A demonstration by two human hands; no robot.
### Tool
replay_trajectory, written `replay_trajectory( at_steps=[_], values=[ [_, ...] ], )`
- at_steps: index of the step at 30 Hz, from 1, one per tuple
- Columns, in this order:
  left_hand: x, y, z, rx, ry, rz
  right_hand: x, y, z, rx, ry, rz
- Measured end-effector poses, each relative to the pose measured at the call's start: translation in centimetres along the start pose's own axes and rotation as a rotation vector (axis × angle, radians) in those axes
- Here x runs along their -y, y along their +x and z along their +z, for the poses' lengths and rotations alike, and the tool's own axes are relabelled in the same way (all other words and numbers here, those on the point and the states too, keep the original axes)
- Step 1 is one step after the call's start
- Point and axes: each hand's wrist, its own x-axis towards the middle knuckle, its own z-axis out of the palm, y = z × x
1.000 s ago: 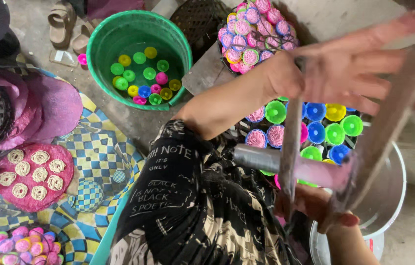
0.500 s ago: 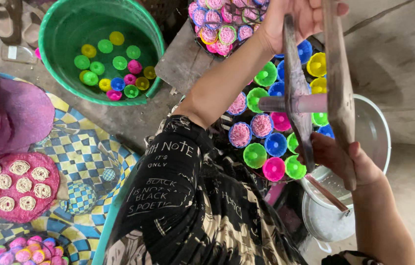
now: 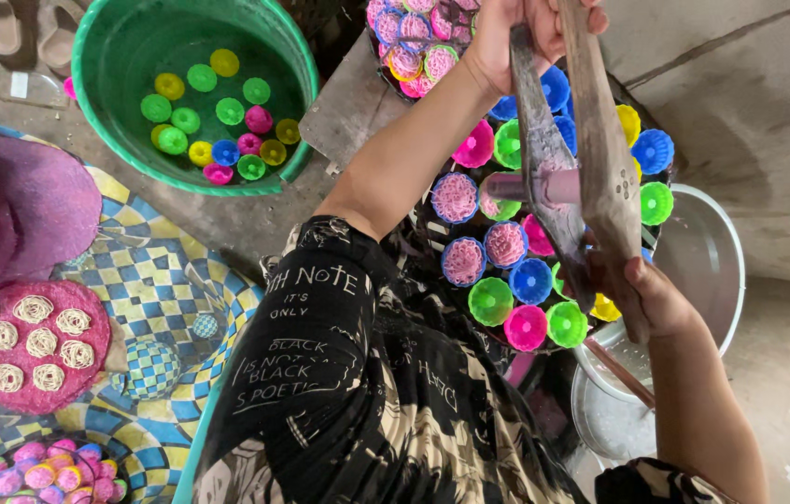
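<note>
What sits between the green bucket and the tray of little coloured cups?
In the head view, a flat grey board lies between the green bucket and the cup tray.

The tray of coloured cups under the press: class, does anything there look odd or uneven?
Slightly. In the tray of cups, a few hold pink noodle nests while most sit empty. Nothing looks spilled or broken.

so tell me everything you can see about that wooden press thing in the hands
The wooden press is two long, worn, grey-brown wooden arms set side by side, joined partway along by a pale pink cylinder crossing between them. It stands nearly upright, tilted slightly, above the tray of coloured moulds. The left hand grips its top end; the right hand holds its lower end.
</note>
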Motion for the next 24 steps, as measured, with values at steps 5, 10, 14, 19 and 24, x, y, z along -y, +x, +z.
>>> replay_trajectory(
  at_steps=[5,10,14,19,24],
  values=[
    [1.1,0.3,1.1,-0.022,-0.053,-0.011,0.9,-0.8,-0.3,-0.071,-0.135,-0.012],
    [1.7,-1.1,2.3,-0.127,-0.179,-0.072,1.1,-1.6,0.8,-0.156,-0.140,-0.012],
    [0.5,-1.9,0.7,-0.123,-0.115,-0.076,0.7,-0.2,2.1,-0.098,-0.159,0.010],
    [0.4,-0.5,-0.5,-0.105,0.139,0.091,0.9,1.1,2.4,-0.177,-0.198,-0.087],
    [0.5,-0.6,3.2,-0.188,-0.170,-0.071,1.1,-0.4,2.9,-0.243,-0.266,-0.101]
  ],
)
